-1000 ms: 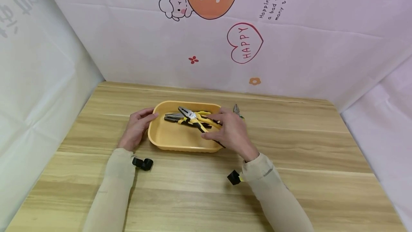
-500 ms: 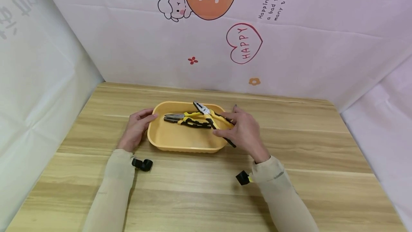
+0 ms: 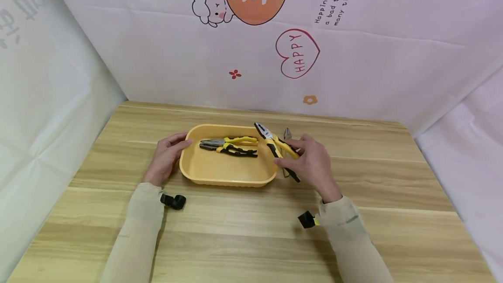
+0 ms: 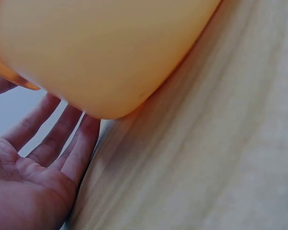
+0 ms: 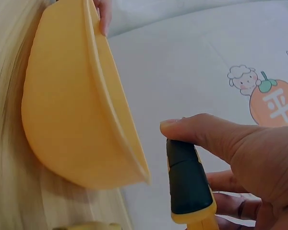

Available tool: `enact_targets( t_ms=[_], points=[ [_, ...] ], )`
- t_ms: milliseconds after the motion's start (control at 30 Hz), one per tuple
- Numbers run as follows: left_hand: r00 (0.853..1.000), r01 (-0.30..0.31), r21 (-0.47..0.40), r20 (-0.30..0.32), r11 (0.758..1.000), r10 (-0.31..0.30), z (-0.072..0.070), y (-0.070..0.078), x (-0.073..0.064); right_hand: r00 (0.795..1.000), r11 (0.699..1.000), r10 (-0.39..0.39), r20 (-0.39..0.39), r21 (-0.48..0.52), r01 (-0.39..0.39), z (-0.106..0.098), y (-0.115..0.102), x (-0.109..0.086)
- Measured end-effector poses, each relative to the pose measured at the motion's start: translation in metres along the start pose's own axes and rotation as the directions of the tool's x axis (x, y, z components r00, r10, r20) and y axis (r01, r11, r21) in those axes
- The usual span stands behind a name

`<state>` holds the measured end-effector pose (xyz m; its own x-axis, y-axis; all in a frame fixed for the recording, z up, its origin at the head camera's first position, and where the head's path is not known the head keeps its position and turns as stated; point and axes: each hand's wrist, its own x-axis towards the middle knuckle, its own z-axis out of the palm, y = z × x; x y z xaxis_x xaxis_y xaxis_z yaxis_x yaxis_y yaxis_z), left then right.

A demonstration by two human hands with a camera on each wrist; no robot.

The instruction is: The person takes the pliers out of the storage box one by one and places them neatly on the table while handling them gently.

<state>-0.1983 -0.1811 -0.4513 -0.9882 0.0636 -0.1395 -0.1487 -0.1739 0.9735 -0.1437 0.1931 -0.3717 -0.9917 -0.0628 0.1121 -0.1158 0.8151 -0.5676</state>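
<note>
A yellow plastic basin [image 3: 224,171] stands on the wooden table. My left hand [image 3: 164,158] holds its left end, thumb over the rim and fingers against the outer wall, as the left wrist view shows. Inside the basin lie long-nose pliers [image 3: 232,145] with yellow and black handles. My right hand [image 3: 314,163] grips combination pliers [image 3: 271,143] by their handles, above and just beyond the basin's right end. In the right wrist view the thumb presses on a black and yellow handle [image 5: 189,179]. Another pair of pliers [image 3: 287,133] lies right of the basin, partly hidden behind the right hand.
The wooden table [image 3: 220,239] runs up to a white printed cloth [image 3: 177,64] at the back. White cloth also hangs at both sides. Black wrist cameras sit at the left cuff [image 3: 173,201] and right cuff [image 3: 307,219].
My right hand has carried the combination pliers to the right, from over the basin to past its right rim. The pliers on the table show more now. The left hand stays put.
</note>
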Motion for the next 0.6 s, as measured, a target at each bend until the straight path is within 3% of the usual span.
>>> enact_targets(
  t_ms=[600],
  points=[
    [1.0,-0.004,0.009,-0.005,1.0,0.004,-0.001,-0.002,-0.001,0.996,0.998,0.063,-0.059,0.006,-0.063,-0.011,0.032,-0.002]
  ],
)
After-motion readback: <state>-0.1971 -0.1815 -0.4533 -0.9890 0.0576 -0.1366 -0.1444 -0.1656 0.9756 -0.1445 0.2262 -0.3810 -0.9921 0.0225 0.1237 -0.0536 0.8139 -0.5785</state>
